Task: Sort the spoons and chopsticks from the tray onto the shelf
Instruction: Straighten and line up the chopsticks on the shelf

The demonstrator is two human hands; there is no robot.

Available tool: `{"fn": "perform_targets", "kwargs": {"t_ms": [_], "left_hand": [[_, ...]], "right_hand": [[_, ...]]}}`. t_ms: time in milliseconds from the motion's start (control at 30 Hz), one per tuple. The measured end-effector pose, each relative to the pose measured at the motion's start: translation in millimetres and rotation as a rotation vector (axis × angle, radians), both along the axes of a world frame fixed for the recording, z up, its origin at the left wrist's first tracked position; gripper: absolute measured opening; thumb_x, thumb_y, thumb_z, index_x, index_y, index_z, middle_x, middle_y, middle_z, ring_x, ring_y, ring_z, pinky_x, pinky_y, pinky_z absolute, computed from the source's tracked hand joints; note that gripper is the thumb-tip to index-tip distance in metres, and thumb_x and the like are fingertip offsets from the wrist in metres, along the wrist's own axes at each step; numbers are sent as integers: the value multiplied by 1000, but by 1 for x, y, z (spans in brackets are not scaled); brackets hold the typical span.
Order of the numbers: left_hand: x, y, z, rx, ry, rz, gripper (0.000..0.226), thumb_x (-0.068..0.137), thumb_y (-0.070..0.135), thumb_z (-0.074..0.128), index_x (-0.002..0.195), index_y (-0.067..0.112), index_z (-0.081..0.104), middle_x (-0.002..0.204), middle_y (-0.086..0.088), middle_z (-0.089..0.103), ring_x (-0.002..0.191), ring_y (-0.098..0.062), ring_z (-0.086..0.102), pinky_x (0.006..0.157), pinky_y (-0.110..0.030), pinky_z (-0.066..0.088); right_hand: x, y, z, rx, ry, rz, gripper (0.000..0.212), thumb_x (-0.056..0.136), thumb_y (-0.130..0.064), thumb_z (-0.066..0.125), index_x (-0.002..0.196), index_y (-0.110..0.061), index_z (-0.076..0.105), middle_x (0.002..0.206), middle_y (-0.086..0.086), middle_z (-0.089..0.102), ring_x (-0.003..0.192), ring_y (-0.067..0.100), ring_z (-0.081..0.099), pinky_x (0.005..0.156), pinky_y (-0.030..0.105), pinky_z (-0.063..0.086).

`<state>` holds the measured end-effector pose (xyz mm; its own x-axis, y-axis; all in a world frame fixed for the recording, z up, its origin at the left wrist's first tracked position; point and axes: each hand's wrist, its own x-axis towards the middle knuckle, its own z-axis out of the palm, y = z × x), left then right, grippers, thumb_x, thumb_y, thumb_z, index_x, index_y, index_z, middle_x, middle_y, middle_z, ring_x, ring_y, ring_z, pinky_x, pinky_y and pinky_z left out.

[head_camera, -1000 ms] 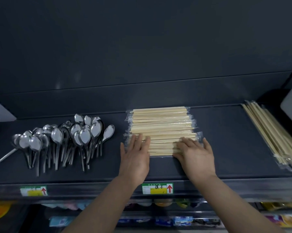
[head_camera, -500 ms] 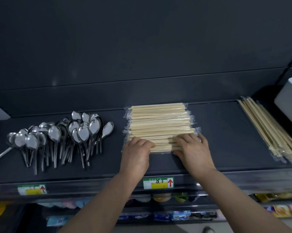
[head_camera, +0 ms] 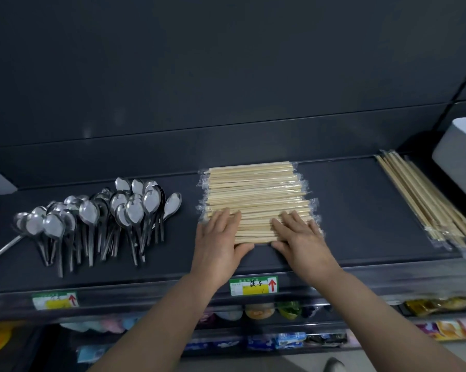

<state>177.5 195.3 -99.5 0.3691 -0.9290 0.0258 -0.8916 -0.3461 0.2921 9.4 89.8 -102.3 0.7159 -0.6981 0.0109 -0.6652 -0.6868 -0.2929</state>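
A flat stack of wrapped wooden chopsticks [head_camera: 256, 191] lies crosswise in the middle of the dark shelf [head_camera: 361, 210]. My left hand [head_camera: 218, 242] lies flat on the stack's near left corner, fingers straight, thumb along the front edge. My right hand [head_camera: 299, 237] lies flat on the near right part, thumb also at the front edge. A cluster of several metal spoons [head_camera: 103, 218] lies on the shelf to the left, bowls pointing away from me. The tray is out of view.
Another bundle of longer wrapped chopsticks [head_camera: 428, 205] lies at the shelf's right end, beside a white box [head_camera: 460, 157]. Price labels [head_camera: 253, 285] hang on the shelf's front rail. Lower shelves hold colourful packaged goods [head_camera: 280, 339].
Both hands went from curled at the stack's front edge to lying flat on its near part. The chopstick stack looks squared up and has hardly moved.
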Motion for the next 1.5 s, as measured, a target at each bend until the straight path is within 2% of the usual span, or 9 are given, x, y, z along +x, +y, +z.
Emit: {"fn": "perform_targets", "kwargs": {"t_ms": [133,367,500,600,700,833,933,1067,1500], "left_hand": [[-2,-4,-1,251,86,148,71,99,57,26,153,30,-11,159,-4,-23,146,-29,-24,117,-59,-7],[4,-15,4,258,83,149,67,101,53,25,154,27,-6,160,-6,-22,146,-31,-23,117,-57,-7],[-7,-17,9,106,-7,61,56,104,40,31,154,22,14,163,-6,-3,149,-26,-13,120,-52,-3],[-17,-28,11,-30,-36,-10,39,102,24,41,140,22,48,156,-3,32,147,-21,16,120,-44,15],[-33,-48,15,-128,-43,-52,34,98,14,47,128,23,61,134,6,56,124,-16,42,104,-32,37],[-70,-89,22,-179,2,-103,34,96,11,46,122,22,64,120,6,65,112,-16,48,93,-30,43],[-105,-127,24,-158,27,-162,33,97,17,47,126,24,60,122,6,63,116,-16,48,94,-27,41],[-153,-175,25,-86,51,-221,39,98,21,47,137,21,50,132,4,57,124,-19,45,97,-33,42],[-183,-240,22,17,257,25,36,99,25,48,134,14,52,131,-4,60,122,-19,54,102,-30,41]], "right_hand": [[0,3,-1,1,99,6,50,105,-35,24,152,-32,9,161,-3,-5,146,19,-16,113,52,-13],[12,-8,0,47,77,-16,49,105,-27,27,151,-35,13,161,-2,0,147,19,-10,114,53,-9],[5,-8,1,-17,62,6,52,103,-16,34,150,-33,21,161,-3,4,148,17,-5,115,51,-6],[-5,-14,4,-141,-15,-32,49,93,-4,48,135,-29,49,153,-1,34,143,19,28,116,43,19],[-25,-28,11,-290,-49,-87,46,68,-1,75,108,-25,70,110,-3,70,94,22,67,78,34,52],[-67,-60,19,-314,29,-201,42,56,-3,81,93,-23,74,79,-4,71,69,22,65,55,29,46],[-103,-89,25,-257,79,-294,42,79,-10,66,119,-20,65,110,0,68,102,24,61,75,34,46],[-148,-129,30,-172,183,-379,54,96,-34,45,146,-18,31,156,6,24,144,24,19,110,40,27],[-157,-166,21,133,164,-253,62,100,-50,20,153,-30,-5,161,6,-2,147,31,-1,114,48,14]]}}
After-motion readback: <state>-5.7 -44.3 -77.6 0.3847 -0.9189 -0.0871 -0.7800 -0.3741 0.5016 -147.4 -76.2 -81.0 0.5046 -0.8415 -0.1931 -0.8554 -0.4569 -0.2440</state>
